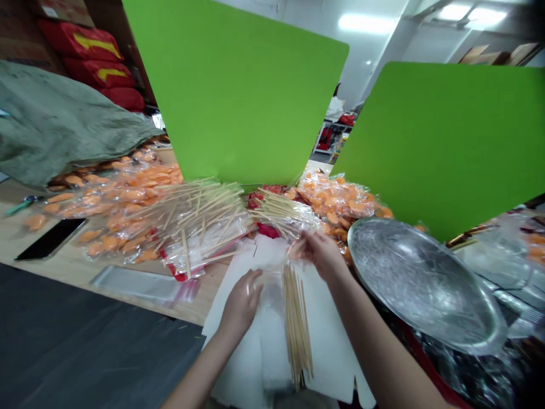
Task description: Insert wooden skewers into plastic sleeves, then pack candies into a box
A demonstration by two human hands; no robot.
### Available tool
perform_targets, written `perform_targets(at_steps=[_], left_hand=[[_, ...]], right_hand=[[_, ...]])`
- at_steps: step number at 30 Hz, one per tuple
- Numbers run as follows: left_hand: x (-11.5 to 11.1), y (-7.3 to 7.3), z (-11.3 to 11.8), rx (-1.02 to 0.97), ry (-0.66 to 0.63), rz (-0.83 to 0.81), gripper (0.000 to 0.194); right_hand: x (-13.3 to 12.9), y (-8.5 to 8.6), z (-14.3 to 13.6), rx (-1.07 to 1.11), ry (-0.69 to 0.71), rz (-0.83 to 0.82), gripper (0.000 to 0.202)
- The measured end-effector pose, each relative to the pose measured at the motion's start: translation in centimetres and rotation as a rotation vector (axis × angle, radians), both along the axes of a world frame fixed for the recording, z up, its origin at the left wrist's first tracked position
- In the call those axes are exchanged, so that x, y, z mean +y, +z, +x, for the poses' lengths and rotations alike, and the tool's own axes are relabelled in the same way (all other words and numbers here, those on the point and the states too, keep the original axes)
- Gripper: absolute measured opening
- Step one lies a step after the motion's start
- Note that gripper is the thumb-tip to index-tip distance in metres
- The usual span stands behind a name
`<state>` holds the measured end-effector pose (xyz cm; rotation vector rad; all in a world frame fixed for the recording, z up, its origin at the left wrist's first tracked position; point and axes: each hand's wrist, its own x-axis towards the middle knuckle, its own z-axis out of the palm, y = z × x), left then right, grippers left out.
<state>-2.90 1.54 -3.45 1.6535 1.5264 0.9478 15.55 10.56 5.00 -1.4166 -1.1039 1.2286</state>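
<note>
Thin wooden skewers (297, 326), one tight bundle too dense to count, lie lengthwise on white paper sheets (332, 352) at the near edge of the tabletop (63, 267), their lower ends fanning slightly. Two hands work at the bundle's far end. The left hand (242, 301) lies flat on a clear plastic sleeve (270, 284) just beside the skewers, its grip released, fingers spread on the film. The right hand (321, 253) pinches the sleeve's upper edge, its grip grasping the thin plastic; the film is so transparent that its outline is hard to make out. Beyond lie two loose heaps of skewers: a large one (196, 218) to the left on plastic bags, a smaller one (279, 213) in the middle. Two piles of bagged orange pieces (123, 193) flank them, uncountable through the wrapping. One round metal tray (421, 284) sits at the right edge, one black phone (51, 238) at the left. Two green boards (242, 96) hide what stands behind.
</note>
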Motion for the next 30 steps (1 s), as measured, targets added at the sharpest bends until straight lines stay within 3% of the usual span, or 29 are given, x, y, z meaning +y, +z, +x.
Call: perform_targets(at_steps=[3,5,8,11,14,17,24,30], left_hand=[[0.2,-3.5,0.2,0.244,-0.106,0.051,0.038],[-0.2,-4.8,0.6,0.344,-0.118,0.070,0.039],[-0.7,-5.3,1.1,0.540,-0.092,0.146,0.037],[-0.5,-4.8,1.7,0.565,-0.046,0.202,0.043],[0.2,-4.4,2.4,0.420,-0.059,0.193,0.043],[0.5,-4.5,3.1,0.204,-0.078,0.140,0.030],[-0.5,-4.0,3.2,-0.127,0.066,-0.041,0.021],[-0.7,-1.4,2.2,-0.533,0.154,-0.453,0.058]], right_hand=[[3.8,-0.1,1.7,-0.112,-0.124,0.010,0.034],[3.6,-1.6,3.2,-0.231,-0.101,-0.051,0.033],[-0.4,-5.4,4.6,-0.482,-0.008,-0.195,0.027],[-5.2,-9.0,4.2,-0.712,0.053,-0.304,0.023],[-7.5,-10.8,2.5,-0.840,0.045,-0.332,0.008],[-7.5,-11.4,1.4,-0.858,0.042,-0.366,0.006],[-7.1,-12.2,3.1,-0.604,0.001,-0.395,0.008],[-8.0,-11.6,4.3,-0.156,-0.062,-0.382,0.005]])
